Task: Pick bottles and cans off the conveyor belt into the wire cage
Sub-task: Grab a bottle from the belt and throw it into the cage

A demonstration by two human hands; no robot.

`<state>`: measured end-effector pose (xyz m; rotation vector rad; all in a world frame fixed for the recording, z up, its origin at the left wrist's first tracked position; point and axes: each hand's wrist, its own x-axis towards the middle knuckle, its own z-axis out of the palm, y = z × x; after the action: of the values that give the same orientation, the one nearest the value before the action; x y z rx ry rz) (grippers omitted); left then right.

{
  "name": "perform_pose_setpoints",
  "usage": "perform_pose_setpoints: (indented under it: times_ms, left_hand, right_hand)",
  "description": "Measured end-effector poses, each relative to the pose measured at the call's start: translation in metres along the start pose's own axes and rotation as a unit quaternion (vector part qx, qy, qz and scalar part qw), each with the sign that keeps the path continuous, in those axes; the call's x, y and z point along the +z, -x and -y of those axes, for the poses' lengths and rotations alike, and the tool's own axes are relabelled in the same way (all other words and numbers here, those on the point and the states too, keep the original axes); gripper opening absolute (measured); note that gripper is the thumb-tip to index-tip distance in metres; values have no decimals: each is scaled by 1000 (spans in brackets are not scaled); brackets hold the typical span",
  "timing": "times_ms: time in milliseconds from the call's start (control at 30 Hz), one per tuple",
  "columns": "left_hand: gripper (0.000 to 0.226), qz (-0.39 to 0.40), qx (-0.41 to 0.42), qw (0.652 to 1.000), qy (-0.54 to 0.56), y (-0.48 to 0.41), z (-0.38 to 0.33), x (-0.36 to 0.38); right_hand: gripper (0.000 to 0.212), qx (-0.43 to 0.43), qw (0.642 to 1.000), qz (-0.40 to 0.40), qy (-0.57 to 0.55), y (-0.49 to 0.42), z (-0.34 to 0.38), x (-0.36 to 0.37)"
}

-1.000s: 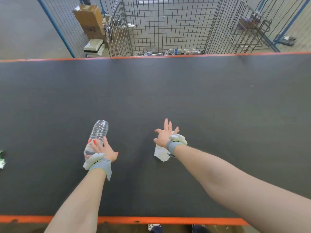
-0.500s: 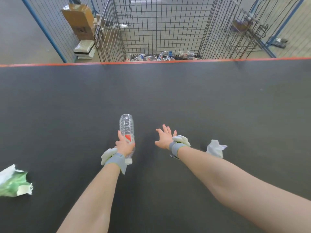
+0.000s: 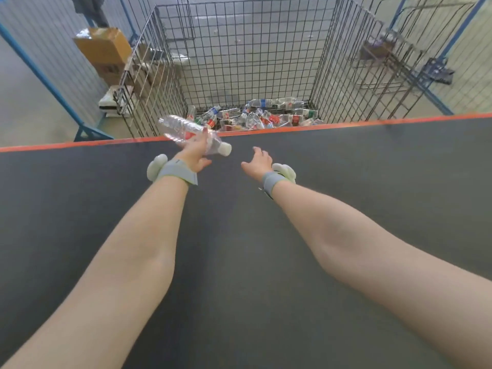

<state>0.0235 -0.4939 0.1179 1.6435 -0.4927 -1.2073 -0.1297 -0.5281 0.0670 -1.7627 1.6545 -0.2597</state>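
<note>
A person's two bare arms reach forward over a wide, dark grey conveyor belt (image 3: pixel 239 262) toward a tall grey wire cage (image 3: pixel 239 62) that stands just beyond the belt's far edge, which is marked by a thin orange strip (image 3: pixel 306 125). The left hand (image 3: pixel 194 155) has its grip closed round a clear plastic bottle with a red label and white cap (image 3: pixel 178 126). The bottle is held crosswise in the air above the orange strip, with its base pointing left toward the cage's near left corner and its cap toward the right. The right hand (image 3: pixel 257 162) hovers beside it, grip apart, fingers loosely spread and holding nothing. A heap of crushed clear bottles (image 3: pixel 261 117) lies on the cage floor. The bottle looks light and empty, and it sits off toward the cage's left wall. A weak or sideways toss could therefore clip the wire corner, so the bottle bounces back onto the belt or falls outside near the brown cardboard box (image 3: pixel 103 49). The image is blurred, so how firm the hold is cannot be judged.
</note>
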Motion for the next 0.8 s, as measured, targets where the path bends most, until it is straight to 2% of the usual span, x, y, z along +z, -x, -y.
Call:
perform_pose_setpoints:
  times_ms: [67,133,200,300,433,600,733,800]
  left_hand:
    - [77,10,6,1000,-21,-23,0,4]
    - [100,-1,-34,998,-49,-25,21,1]
    - [103,-28,-59,984,-165,-17,53,-7]
    - [97,-37,-76,930,-358,15,95,-21]
    - [91,-4,-75,848,-524,89,139,-50]
    - [89,40,-98,793,-600,188,184,-72]
    - [91,80,-116,760,-635,249,222,-76]
    - [92,93,-126,754,-638,274,241,-73]
  right_hand:
    - [68,-17,1000,-7,-14,-25,20,1]
    - [69,-34,999,-1,-9,-27,28,12]
    - [70,-41,999,12,5,-11,25,27]
    - [71,-22,998,52,13,27,11,43]
    - [76,9,991,131,20,100,-22,63]
    - [88,31,970,231,63,209,-72,76]
    - [97,46,958,269,92,279,-116,84]
    - [101,55,952,279,110,310,-137,88]
